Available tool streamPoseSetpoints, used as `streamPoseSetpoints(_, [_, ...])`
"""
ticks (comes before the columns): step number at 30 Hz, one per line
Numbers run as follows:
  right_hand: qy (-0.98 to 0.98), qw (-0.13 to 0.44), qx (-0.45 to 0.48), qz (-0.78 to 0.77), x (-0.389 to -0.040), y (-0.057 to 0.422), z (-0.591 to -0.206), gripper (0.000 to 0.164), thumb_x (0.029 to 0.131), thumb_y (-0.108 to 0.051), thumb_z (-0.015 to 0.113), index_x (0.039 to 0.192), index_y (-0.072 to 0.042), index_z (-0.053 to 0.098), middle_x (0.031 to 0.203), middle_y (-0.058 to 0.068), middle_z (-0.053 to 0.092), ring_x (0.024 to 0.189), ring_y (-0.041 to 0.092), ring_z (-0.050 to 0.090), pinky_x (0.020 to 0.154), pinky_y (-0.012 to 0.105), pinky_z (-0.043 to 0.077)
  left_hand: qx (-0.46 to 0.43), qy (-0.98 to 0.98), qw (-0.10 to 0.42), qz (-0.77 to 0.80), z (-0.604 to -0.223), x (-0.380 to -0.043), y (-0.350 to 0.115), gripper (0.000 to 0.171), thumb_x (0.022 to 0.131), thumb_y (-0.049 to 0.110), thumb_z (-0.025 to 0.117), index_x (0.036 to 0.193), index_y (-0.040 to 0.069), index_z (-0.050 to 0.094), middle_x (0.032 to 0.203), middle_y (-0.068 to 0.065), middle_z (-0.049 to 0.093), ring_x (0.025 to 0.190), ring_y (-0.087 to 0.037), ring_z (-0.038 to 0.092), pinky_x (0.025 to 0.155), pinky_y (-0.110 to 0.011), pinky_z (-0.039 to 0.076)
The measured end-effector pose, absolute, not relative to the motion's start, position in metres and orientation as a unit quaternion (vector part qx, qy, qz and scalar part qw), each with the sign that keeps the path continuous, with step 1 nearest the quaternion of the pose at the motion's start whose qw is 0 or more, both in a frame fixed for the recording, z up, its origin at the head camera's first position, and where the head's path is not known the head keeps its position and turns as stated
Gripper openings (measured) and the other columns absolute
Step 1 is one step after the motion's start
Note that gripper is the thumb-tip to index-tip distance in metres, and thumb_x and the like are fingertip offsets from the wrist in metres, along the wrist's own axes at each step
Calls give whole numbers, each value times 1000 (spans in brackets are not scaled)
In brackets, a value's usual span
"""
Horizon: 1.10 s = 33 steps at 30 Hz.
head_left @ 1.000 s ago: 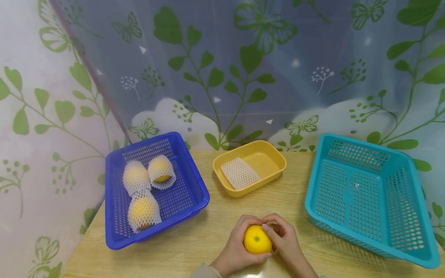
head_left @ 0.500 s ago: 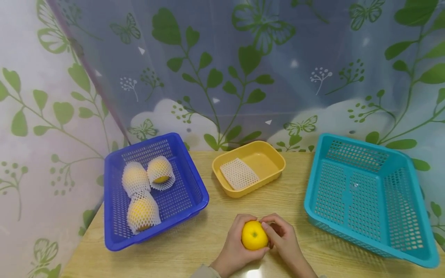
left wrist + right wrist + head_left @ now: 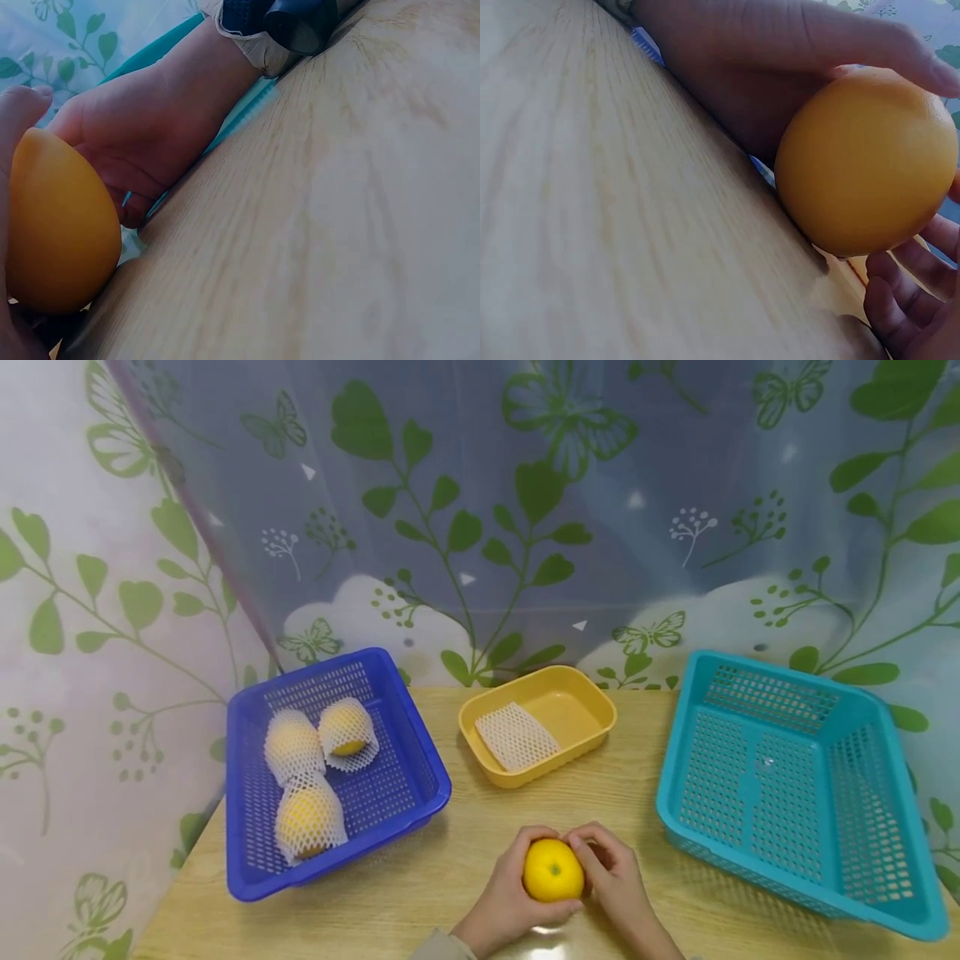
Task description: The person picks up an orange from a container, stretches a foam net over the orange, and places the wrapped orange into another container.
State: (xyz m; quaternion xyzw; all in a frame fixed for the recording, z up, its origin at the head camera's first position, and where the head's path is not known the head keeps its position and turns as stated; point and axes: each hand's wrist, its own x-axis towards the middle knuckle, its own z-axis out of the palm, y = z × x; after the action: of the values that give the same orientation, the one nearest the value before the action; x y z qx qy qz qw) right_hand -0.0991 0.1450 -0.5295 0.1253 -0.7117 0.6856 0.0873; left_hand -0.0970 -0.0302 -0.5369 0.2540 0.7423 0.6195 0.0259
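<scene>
A bare yellow orange [image 3: 553, 870], its green stem end facing up, is held between both hands just over the front of the table. My left hand [image 3: 510, 887] grips it from the left, with the thumb along its near side. On the other side, my right hand [image 3: 617, 878] holds it with curled fingers, the thumb at its upper right edge. In the left wrist view the orange [image 3: 64, 232] hides part of the right hand [image 3: 157, 112]. The right wrist view shows right fingertips [image 3: 881, 266] at the lower side of the fruit.
On the left, a blue basket [image 3: 384, 777] holds three oranges [image 3: 306, 814] in white foam nets. A yellow tray [image 3: 573, 714] with a flat foam net [image 3: 517, 737] sits at the back middle. A teal basket [image 3: 787, 814] stands right, in front of a leaf-patterned curtain [image 3: 465, 527].
The orange has shifted slightly between the hands, first a little left and up, then back right. Both hands keep nearly the same place; the baskets and tray have not moved.
</scene>
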Motion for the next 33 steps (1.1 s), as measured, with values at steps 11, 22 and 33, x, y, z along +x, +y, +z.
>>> streamPoseSetpoints(11, [-728, 86, 81, 676, -99, 144, -527, 15, 101, -6, 55, 96, -2, 68, 93, 13, 67, 79, 12, 64, 67, 25, 54, 255, 725, 38, 639, -531, -99, -36, 43, 104, 22, 42, 141, 1, 33, 129, -6, 58, 120, -17, 54, 108, -32, 36])
streamPoseSetpoints(22, [-744, 121, 61, 654, -103, 145, -499, 13, 97, 0, 59, 88, -2, 68, 80, 14, 66, 46, 26, 48, 44, 28, 43, 287, 789, -34, 542, -502, -110, -45, 41, 103, 22, 49, 142, 17, 37, 124, -7, 60, 113, -23, 56, 95, -38, 46])
streamPoseSetpoints(33, [-816, 159, 105, 546, -117, 142, -463, 16, 91, 4, 65, 83, -10, 69, 69, 0, 64, 46, 5, 47, 42, 23, 40, 301, 832, -149, 442, -456, -133, -60, 37, 95, 21, 65, 127, 7, 55, 110, -3, 65, 101, -17, 59, 86, -36, 51])
